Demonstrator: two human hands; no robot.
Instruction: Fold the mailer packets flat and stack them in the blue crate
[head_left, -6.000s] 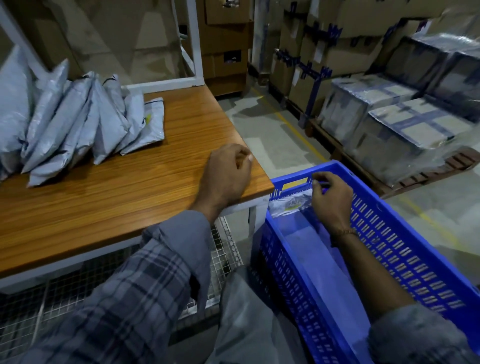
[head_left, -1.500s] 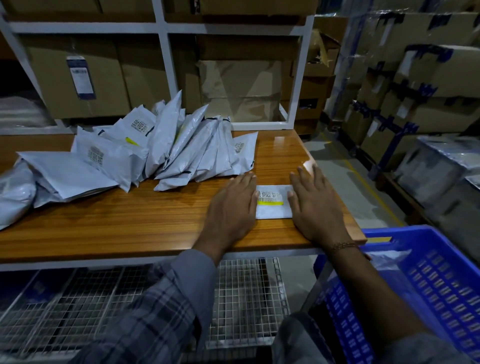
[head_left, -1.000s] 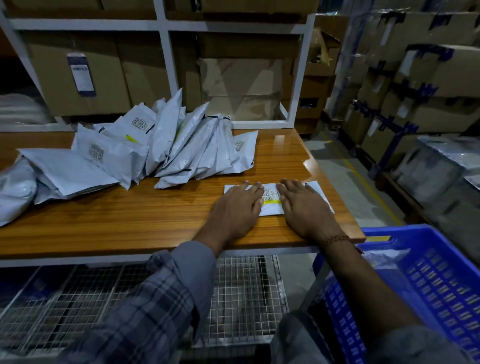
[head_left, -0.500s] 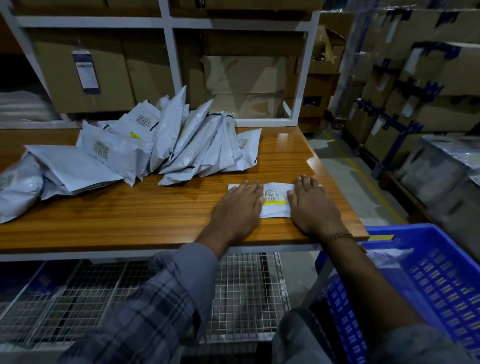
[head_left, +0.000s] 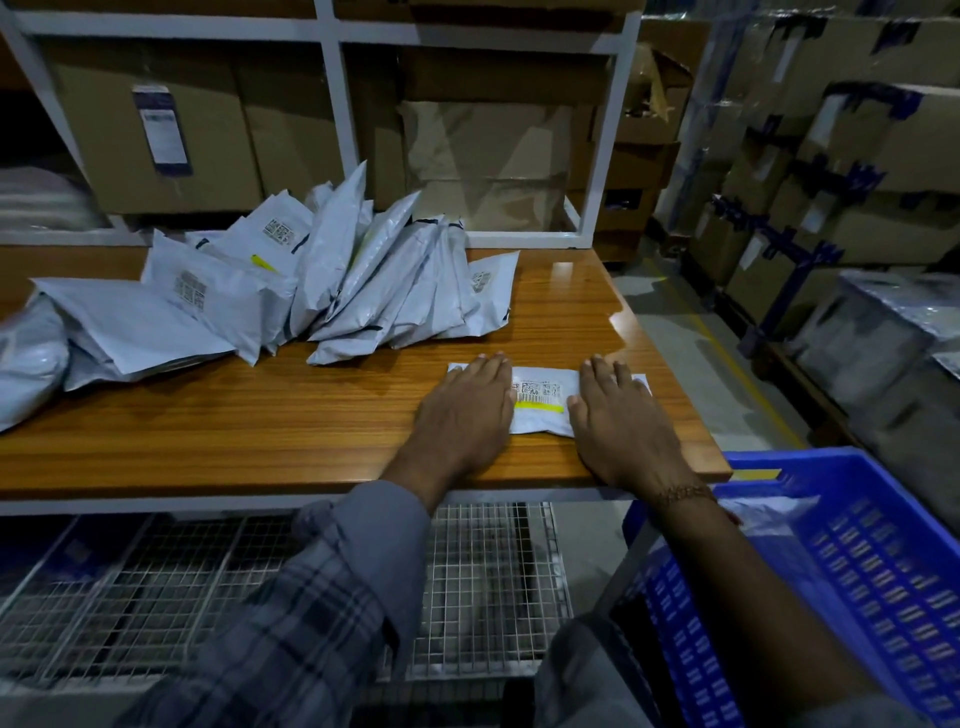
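**Pressing one packet flat at the table edge**

Head view: your left hand (head_left: 464, 410) and right hand (head_left: 621, 415) both lie palm down on a single mailer packet (head_left: 540, 400), one on each end, fingers stretched out flat and close together, gripping nothing. The packet lies on the wooden table (head_left: 311, 426) near its front right corner, its barcode label and yellow stripe showing between your hands. You look to be in the flattening step, pushing air out before the fold. The pile of unfolded packets (head_left: 322, 280) sits well behind, leaning toward the shelf frame. The blue crate (head_left: 883, 545) stands below the table's right end, with what seems to be a packet already inside. Next, you likely need to fold an end over, crease it, then carry it right and down into the crate.
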